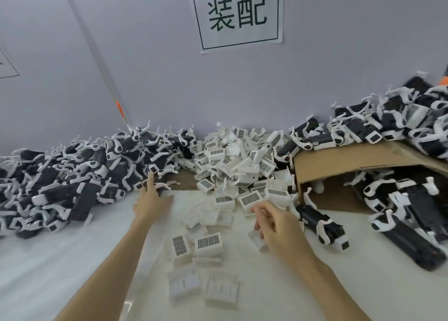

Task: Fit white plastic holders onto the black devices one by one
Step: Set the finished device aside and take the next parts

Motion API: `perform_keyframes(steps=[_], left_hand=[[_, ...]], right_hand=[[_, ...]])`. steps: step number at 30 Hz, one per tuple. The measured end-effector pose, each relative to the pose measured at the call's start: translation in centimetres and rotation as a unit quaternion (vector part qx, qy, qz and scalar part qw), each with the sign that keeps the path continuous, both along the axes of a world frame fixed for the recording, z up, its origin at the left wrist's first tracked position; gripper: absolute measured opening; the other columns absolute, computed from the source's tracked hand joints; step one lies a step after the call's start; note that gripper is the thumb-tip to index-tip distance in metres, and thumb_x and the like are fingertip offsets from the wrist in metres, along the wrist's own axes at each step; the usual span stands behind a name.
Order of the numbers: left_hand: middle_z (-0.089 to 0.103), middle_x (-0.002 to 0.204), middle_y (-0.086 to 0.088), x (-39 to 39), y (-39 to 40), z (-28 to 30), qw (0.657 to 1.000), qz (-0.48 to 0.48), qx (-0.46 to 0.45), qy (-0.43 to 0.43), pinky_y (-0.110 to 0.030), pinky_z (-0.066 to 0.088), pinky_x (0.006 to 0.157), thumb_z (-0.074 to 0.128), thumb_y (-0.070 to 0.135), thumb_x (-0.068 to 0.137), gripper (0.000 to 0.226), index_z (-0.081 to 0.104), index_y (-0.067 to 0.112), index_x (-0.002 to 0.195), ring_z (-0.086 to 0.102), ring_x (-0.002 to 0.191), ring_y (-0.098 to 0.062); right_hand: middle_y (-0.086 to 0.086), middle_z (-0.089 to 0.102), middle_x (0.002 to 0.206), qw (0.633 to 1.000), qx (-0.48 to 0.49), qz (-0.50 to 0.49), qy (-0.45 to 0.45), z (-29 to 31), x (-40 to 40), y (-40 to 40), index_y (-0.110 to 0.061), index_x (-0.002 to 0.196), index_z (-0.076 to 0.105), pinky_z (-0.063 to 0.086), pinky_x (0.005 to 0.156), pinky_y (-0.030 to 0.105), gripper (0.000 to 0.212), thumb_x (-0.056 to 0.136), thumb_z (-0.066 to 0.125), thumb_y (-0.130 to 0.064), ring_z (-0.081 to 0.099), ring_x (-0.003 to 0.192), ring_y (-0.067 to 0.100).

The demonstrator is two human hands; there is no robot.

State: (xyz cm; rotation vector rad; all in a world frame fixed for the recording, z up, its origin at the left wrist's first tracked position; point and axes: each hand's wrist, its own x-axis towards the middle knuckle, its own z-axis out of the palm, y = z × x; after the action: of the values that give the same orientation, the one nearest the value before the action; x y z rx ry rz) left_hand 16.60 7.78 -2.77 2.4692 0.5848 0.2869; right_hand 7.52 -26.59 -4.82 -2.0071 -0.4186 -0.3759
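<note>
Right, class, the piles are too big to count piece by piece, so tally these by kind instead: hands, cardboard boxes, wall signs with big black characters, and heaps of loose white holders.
Hands: 2 (left hand, right hand)
Cardboard box: 1
Wall sign: 1
Heap of white holders: 1
Total: 5

White plastic holders (238, 165) looked matt and ribbed beside the brown cardboard box (351, 160); left of it, black devices (72, 194) seemed matt plastic on a smooth white table (60, 260).
</note>
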Motion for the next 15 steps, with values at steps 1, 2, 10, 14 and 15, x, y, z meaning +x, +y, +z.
perform_keyframes(steps=[1, 2, 10, 14, 15], left_hand=[[0.043, 0.162, -0.018, 0.1, 0.7, -0.4, 1.000, -0.010, 0.008, -0.021, -0.054, 0.042, 0.108, 0.075, 0.032, 0.098, 0.091, 0.019, 0.029, 0.168, 0.052, 0.137, -0.042], [0.056, 0.152, -0.015, 0.2, 1.1, -0.7, 0.998, -0.019, 0.005, -0.051, -0.047, 0.048, 0.097, 0.077, 0.029, 0.097, 0.084, 0.029, 0.023, 0.166, 0.060, 0.127, -0.039], [0.070, 0.118, -0.011, -1.9, -4.3, 2.0, 0.932, -0.097, -0.309, -0.161, -0.035, 0.056, 0.079, 0.068, 0.007, 0.101, 0.032, 0.061, 0.014, 0.131, 0.064, 0.086, -0.024], [0.077, 0.102, -0.011, -4.9, -9.5, 3.8, 0.862, -0.251, -0.407, -0.169, -0.029, 0.057, 0.066, 0.065, 0.007, 0.101, 0.023, 0.063, 0.010, 0.124, 0.069, 0.083, -0.023], [0.077, 0.096, -0.011, -5.5, -10.8, 3.9, 0.839, -0.272, -0.443, -0.162, -0.031, 0.056, 0.064, 0.067, 0.009, 0.098, 0.022, 0.063, 0.009, 0.120, 0.068, 0.079, -0.026]], right_hand=[[-0.007, 0.069, 0.074, 1.000, -0.006, 0.002, -0.005, 0.0, -0.1, 0.0, -0.029, 0.106, 0.069, 0.056, 0.063, 0.029, 0.014, 0.108, 0.055, -0.027, 0.067, 0.063, 0.011], [-0.008, 0.069, 0.075, 1.000, -0.013, 0.003, -0.012, 0.1, -0.2, 0.0, -0.029, 0.105, 0.069, 0.056, 0.062, 0.027, 0.014, 0.108, 0.055, -0.026, 0.068, 0.065, 0.010], [0.001, 0.073, 0.077, 0.996, 0.082, -0.020, 0.025, 0.7, 0.0, -0.3, -0.021, 0.108, 0.070, 0.058, 0.071, 0.029, 0.015, 0.107, 0.056, -0.016, 0.070, 0.069, 0.013], [0.007, 0.076, 0.110, 0.947, 0.283, 0.049, 0.142, 1.9, 0.3, -1.0, -0.023, 0.136, 0.059, 0.062, 0.086, 0.037, 0.036, 0.103, 0.066, -0.015, 0.076, 0.100, 0.020], [0.007, 0.072, 0.122, 0.928, 0.327, 0.074, 0.163, 2.0, 0.3, -1.3, -0.026, 0.143, 0.054, 0.061, 0.093, 0.039, 0.048, 0.099, 0.071, -0.019, 0.073, 0.111, 0.020]])
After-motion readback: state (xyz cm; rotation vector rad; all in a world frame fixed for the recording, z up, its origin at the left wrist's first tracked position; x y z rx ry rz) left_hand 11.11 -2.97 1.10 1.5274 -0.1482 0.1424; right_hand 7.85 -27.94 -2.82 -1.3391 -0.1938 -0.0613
